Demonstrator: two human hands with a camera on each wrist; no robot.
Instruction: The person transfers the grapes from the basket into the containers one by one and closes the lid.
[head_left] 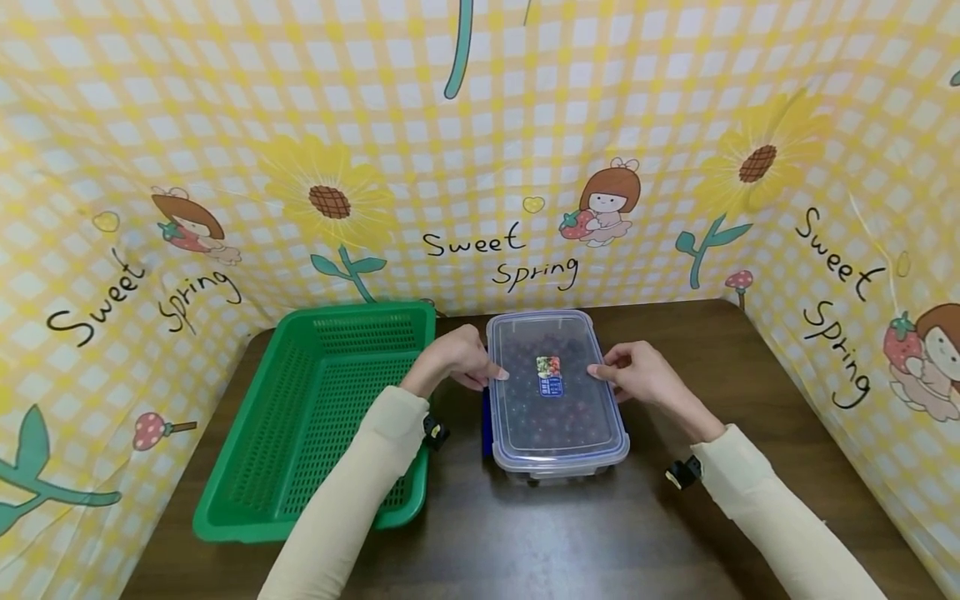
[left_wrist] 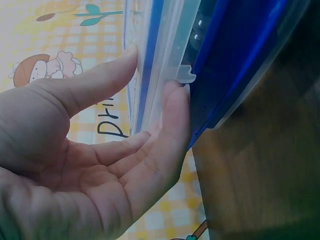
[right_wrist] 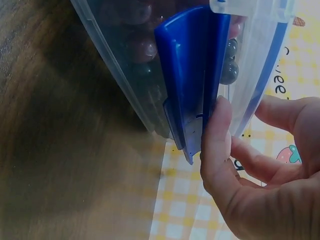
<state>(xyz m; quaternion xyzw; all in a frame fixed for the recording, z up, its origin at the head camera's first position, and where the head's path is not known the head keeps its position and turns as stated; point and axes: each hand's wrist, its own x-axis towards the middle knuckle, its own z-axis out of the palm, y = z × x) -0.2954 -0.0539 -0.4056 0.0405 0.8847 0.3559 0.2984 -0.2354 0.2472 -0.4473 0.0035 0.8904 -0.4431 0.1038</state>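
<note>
A clear plastic food container [head_left: 534, 473] with a blue-trimmed lid [head_left: 558, 429] sits on the table, dark round fruits [right_wrist: 141, 51] showing through its walls. My left hand [head_left: 465, 357] pinches the lid's left rim, thumb on top and fingers beneath. At the opposite rim my right hand [head_left: 643, 377] pinches the lid the same way. A blue latch flap [right_wrist: 187, 65] on the right side hangs swung out from the wall. On the left side another blue flap [left_wrist: 240, 55] stands away too. Whether the lid has lifted off the container cannot be told.
Left of the container stands a green slotted plastic basket [head_left: 427, 492], partly covered by my left forearm. The brown wooden table [head_left: 510, 550] is bordered at the back and sides by yellow checked cloth [head_left: 420, 167].
</note>
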